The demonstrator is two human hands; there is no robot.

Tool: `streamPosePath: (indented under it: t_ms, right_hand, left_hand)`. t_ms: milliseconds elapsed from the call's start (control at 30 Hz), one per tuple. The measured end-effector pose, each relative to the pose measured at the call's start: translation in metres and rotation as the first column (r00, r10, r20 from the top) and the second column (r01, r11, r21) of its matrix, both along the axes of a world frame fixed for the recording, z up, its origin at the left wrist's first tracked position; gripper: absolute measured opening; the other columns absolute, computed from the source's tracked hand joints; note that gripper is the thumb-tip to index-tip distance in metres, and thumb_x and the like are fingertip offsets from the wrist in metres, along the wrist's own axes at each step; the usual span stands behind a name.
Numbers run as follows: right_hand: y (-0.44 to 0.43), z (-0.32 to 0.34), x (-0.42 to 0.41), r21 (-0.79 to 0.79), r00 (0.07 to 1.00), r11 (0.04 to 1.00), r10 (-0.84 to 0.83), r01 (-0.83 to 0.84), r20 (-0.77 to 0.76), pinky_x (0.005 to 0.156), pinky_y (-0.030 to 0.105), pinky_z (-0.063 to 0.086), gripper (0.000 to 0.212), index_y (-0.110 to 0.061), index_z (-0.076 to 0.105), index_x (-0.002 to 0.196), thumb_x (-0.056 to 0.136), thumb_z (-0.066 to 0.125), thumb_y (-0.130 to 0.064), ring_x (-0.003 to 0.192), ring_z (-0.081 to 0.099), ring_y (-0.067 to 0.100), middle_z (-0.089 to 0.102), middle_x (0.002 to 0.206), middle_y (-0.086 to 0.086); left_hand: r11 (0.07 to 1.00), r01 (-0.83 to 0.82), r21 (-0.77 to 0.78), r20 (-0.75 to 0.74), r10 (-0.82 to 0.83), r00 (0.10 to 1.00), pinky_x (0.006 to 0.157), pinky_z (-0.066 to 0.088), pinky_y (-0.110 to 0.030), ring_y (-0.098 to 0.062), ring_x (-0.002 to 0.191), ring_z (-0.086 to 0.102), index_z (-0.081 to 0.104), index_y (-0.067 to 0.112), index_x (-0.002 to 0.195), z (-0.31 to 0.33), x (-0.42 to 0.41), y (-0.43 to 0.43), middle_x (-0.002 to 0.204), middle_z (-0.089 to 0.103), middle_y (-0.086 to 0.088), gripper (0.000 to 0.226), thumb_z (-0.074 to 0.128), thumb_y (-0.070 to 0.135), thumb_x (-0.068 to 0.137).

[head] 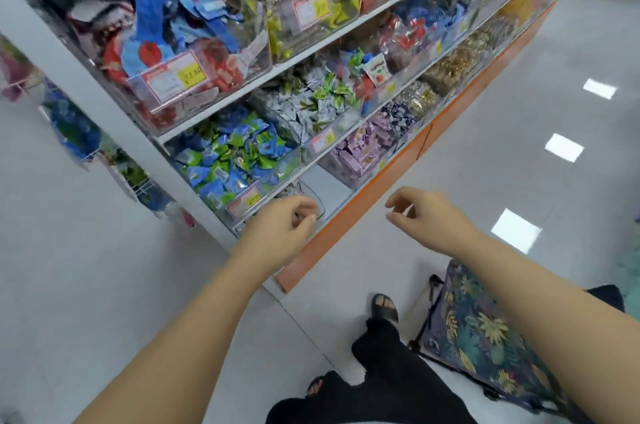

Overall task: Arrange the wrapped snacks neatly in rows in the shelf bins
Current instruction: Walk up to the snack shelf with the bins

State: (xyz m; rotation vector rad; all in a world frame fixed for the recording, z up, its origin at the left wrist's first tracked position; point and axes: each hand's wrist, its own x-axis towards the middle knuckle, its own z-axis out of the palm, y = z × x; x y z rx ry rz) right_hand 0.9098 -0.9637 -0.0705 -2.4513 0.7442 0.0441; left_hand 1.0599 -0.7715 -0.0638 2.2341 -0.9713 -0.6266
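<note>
Clear plastic shelf bins full of wrapped snacks fill three tiers of a white shelf. The lowest tier holds a bin of blue and green wrapped snacks (232, 156), a nearly bare bin (325, 188) beside it, and a bin of purple packets (360, 150). My left hand (284, 223) hovers at the front edge of the nearly bare bin, fingers curled loosely, with nothing visible in them. My right hand (420, 214) floats in front of the orange shelf base (377, 195), fingers apart and holding nothing.
Upper tiers carry bins of silver and green snacks (311, 108), red and blue packets (166, 53) and yellow-green candies (311, 1), with price labels on the fronts. A floral-patterned trolley bag (485, 337) stands on the grey floor at my right. My sandalled feet are below.
</note>
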Motion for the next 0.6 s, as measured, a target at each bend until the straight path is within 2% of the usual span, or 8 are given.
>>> streamPosePath:
  t_ms: [133,300,433,600]
  right_hand:
    - [-0.051,-0.002,0.050,-0.024,0.995,0.995,0.096,-0.096,-0.007,0.075,0.033,0.048,0.015,-0.019,0.061,0.103,0.090,0.057,-0.027,0.076,0.056,0.015,0.063,0.093,-0.005]
    - [-0.118,0.000,0.105,-0.074,0.946,0.944,0.315,-0.321,-0.076,0.071,0.032,0.048,0.012,-0.021,0.059,0.100,0.091,0.056,-0.029,0.075,0.054,0.013,0.055,0.085,-0.011]
    - [-0.165,-0.004,0.142,-0.088,0.878,0.878,0.455,-0.470,-0.150,0.068,0.028,0.045,0.009,-0.025,0.060,0.096,0.088,0.056,-0.027,0.070,0.051,0.010,0.056,0.084,-0.015]
    - [-0.180,-0.021,0.181,-0.044,0.798,0.807,0.572,-0.589,-0.188,0.075,0.035,0.051,0.012,-0.025,0.065,0.095,0.087,0.056,-0.024,0.085,0.063,0.020,0.068,0.091,-0.004]
  left_hand:
    - [0.997,-0.072,0.004,0.004,0.072,0.997,0.082,0.049,-0.027,-0.003,0.093,0.059,0.061,0.024,0.116,-0.008,0.033,-0.039,0.098,0.059,0.017,0.023,0.053,0.026,0.095]
    - [0.976,-0.216,0.034,-0.007,0.217,0.976,0.085,0.049,-0.029,-0.003,0.097,0.057,0.057,0.029,0.118,-0.022,0.066,-0.101,0.105,0.058,0.016,0.023,0.051,0.029,0.096]
    - [0.945,-0.326,0.030,-0.034,0.327,0.944,0.087,0.049,-0.029,-0.002,0.094,0.057,0.058,0.027,0.120,-0.027,0.071,-0.143,0.108,0.060,0.015,0.026,0.051,0.027,0.096]
    - [0.882,-0.470,0.031,-0.050,0.471,0.881,0.085,0.050,-0.030,-0.003,0.095,0.059,0.060,0.028,0.117,-0.042,0.066,-0.145,0.110,0.063,0.014,0.023,0.053,0.027,0.095]
